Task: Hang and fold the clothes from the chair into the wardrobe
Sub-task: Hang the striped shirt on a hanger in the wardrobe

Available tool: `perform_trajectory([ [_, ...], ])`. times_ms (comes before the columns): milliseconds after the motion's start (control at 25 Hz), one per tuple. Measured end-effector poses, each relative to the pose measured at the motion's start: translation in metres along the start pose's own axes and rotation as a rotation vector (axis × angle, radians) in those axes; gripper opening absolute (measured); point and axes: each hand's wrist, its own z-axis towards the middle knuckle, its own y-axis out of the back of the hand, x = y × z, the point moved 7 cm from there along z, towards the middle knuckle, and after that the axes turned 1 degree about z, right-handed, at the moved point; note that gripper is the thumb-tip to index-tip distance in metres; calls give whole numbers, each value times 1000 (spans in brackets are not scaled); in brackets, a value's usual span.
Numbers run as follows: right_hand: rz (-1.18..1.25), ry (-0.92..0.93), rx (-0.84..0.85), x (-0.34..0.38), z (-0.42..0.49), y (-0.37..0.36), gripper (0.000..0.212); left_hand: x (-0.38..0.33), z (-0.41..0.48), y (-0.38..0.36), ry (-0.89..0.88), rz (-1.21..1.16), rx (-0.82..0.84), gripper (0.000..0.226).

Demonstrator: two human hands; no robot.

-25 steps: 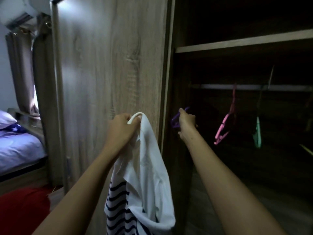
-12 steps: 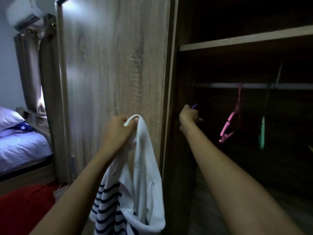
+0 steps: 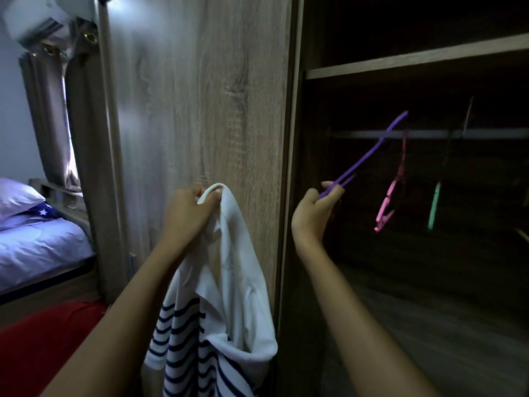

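My left hand grips the top of a white shirt with navy stripes, which hangs down in front of the wooden wardrobe door. My right hand pinches one end of a purple hanger, which slants up to the right inside the dark open wardrobe, its hook near the grey rail. A pink hanger and a green hanger hang from that rail to the right of the purple one.
A wooden shelf crosses the wardrobe above the rail. At the left stand a bed with pale sheets, a pillow, curtains and an air conditioner. A red surface lies at lower left.
My right hand has drawn back out of the wardrobe with the purple hanger, which now slants up towards the rail. The shirt in my left hand has stayed about where it was.
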Motion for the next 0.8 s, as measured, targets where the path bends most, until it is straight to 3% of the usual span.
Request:
perform_trajectory([
  [120,36,115,12,-6,-49,0,26,10,-3,20,30,16,-25,45],
  [280,71,129,-70,-19,-103,2,44,14,-9,54,31,111,-65,41],
  [400,192,138,-27,-23,-145,1,23,23,-16,81,32,167,-112,47],
  [560,357,-122,120,-63,-206,1,36,53,-21,106,19,243,-46,43],
  [800,344,-583,376,-138,-293,-2,37,127,-56,133,22,413,55,30],
])
